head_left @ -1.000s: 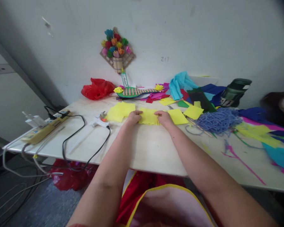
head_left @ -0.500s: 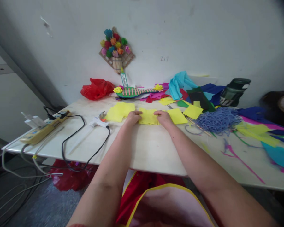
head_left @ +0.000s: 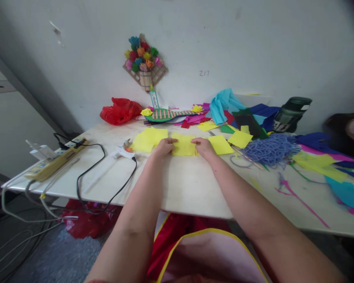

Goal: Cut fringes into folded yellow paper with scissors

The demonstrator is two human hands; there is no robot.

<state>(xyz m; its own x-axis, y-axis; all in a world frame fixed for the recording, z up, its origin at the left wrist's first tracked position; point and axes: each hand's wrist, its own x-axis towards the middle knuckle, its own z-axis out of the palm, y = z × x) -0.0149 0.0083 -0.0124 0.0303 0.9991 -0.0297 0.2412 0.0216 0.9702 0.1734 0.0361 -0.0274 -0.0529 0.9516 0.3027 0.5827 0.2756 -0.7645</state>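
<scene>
Between my hands a yellow crepe paper sheet (head_left: pixel 184 145) lies on the white table. Its left edge is gripped by my left hand (head_left: pixel 166 146), the fingers closed over it. My right hand (head_left: pixel 203 146) pinches the right edge, thumb and fingers together. A larger yellow paper piece (head_left: pixel 149 138) lies just left of my left hand. To the right of my right hand are a yellow paper square (head_left: pixel 220 145) and a second yellow square (head_left: pixel 240 139). Part of a pair of scissors (head_left: pixel 211 133) shows behind the nearer square.
At left lie a white glue gun (head_left: pixel 120 152) with a black cord and a power strip (head_left: pixel 57 159). A tangle of blue-purple strands (head_left: pixel 270 149), a dark bottle (head_left: pixel 292 114) and coloured paper scraps stand at right. Behind are a red plastic bag (head_left: pixel 120 111) and a green flower-trimmed craft (head_left: pixel 171 114).
Hardly anything differs. Both hands stay at the edges of the yellow paper, and the view has shifted very slightly.
</scene>
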